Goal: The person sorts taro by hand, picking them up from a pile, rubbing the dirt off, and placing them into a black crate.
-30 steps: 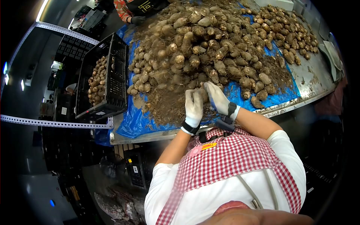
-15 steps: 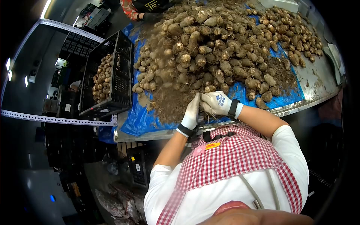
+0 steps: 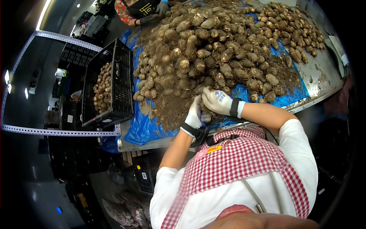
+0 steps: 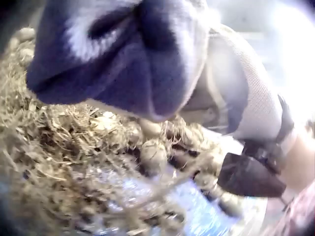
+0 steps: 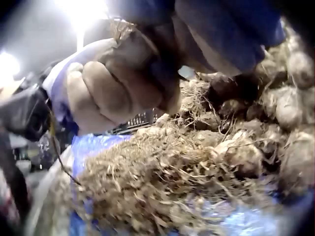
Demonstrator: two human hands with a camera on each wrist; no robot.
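Both gloved hands meet at the pile's near edge in the head view. The left hand (image 3: 196, 115) has its fingers curled around a brown tuber (image 5: 134, 49), mostly covered, with root hairs sticking up in the right wrist view. The right hand (image 3: 219, 102) is against the left one, its fingers bent over the same tuber. In the left wrist view, the left hand (image 4: 123, 59) hides the tuber, and the right hand (image 4: 246, 88) shows behind it. Loose root fibres (image 5: 147, 182) lie below the hands. A large heap of hairy tubers (image 3: 225, 53) rises beyond them.
A black crate (image 3: 122, 84) with tubers stands left of the table. Blue sheeting (image 3: 139, 131) lies under the heap. Another tuber pile (image 3: 293, 32) sits at the far right. Across the table, another person's gloved hand (image 3: 149, 19) rests by the heap.
The hands have stayed together while their fingers shifted; the left hand has turned and curled its fingers. Across the table, the other person's second glove has come into view.
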